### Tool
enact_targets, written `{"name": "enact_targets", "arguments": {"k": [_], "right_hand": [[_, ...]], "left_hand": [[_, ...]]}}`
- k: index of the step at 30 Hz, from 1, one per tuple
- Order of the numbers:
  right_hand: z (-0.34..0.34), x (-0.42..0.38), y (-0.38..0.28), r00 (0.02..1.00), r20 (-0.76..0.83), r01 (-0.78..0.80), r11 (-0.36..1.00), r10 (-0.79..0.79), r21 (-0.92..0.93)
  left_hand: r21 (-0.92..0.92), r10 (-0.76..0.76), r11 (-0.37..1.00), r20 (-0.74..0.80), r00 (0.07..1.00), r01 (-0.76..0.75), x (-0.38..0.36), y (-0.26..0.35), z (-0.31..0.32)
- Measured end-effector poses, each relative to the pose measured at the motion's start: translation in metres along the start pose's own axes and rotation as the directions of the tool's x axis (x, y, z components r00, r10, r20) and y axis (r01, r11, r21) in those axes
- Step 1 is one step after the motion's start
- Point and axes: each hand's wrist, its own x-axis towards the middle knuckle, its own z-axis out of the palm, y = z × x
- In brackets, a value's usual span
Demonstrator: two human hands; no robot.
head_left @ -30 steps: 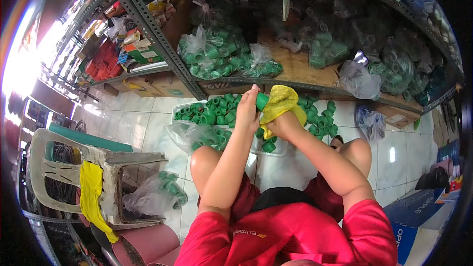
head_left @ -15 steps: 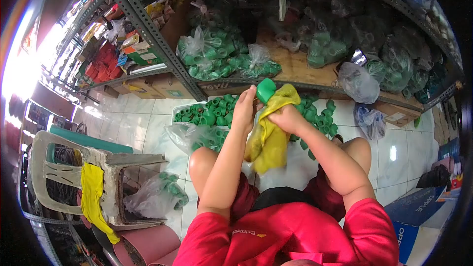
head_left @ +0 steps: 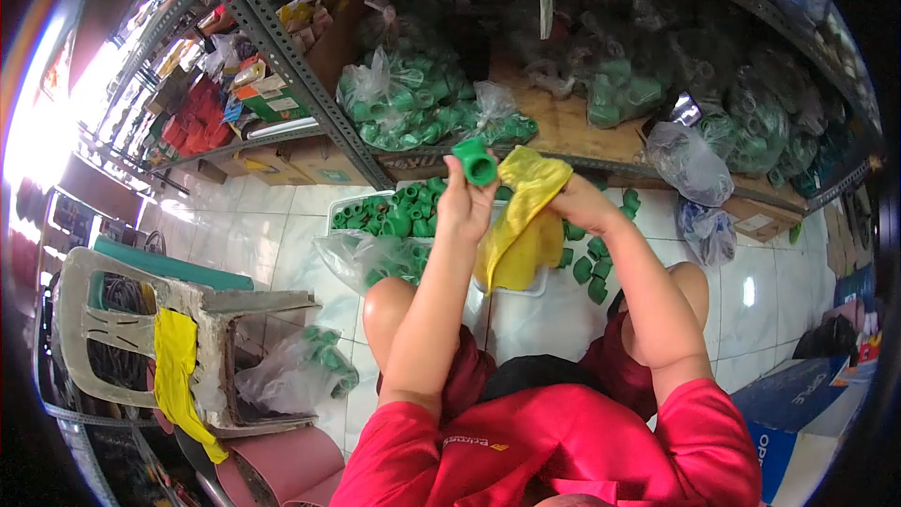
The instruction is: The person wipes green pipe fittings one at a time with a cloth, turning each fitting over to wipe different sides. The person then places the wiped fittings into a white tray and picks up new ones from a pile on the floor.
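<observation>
My left hand (head_left: 467,204) grips a green pipe fitting (head_left: 474,162), an elbow by its look, with its round opening turned toward me. In my right hand (head_left: 584,205) is a yellow cloth (head_left: 526,202), which hangs down between the hands just right of the fitting. Beyond my left forearm a white tray (head_left: 334,210) holds many similar green fittings (head_left: 404,211). More loose fittings (head_left: 593,268) lie on the tiles to the right of the cloth. Part of another pale container (head_left: 537,289) shows under the cloth.
A metal shelf (head_left: 300,70) ahead carries bags of green fittings (head_left: 404,99). At left stands a worn plastic chair (head_left: 103,319) with a yellow cloth (head_left: 176,357) over it. A plastic bag (head_left: 291,371) sits beside it; a blue box (head_left: 788,413) is at right.
The cloth has come off the fitting and moved right with my right hand. My left hand has shifted slightly, turning the fitting's opening toward me.
</observation>
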Motion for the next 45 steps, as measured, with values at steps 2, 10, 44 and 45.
{"name": "enact_targets", "arguments": {"k": [2,10,44,45], "right_hand": [[-0.014,-0.002,-0.001,0.999,-0.012,0.043,0.984,-0.042,0.171],[-0.026,-0.004,-0.003,0.986,-0.014,0.157,0.893,-0.167,0.421],[-0.027,-0.001,-0.010,0.915,-0.376,0.383,0.598,-0.143,0.704],[-0.028,-0.001,-0.009,0.930,-0.324,0.363,0.564,-0.173,0.741]], "left_hand": [[-0.072,-0.024,0.997,-0.035,0.999,0.022,-0.002,0.012,0.003],[0.277,-0.359,0.905,0.092,0.929,0.322,-0.032,0.022,0.027],[0.169,-0.254,0.962,0.254,0.933,0.216,-0.031,0.016,0.027],[0.145,-0.295,0.954,0.313,0.903,0.261,-0.029,0.015,0.025]]}}
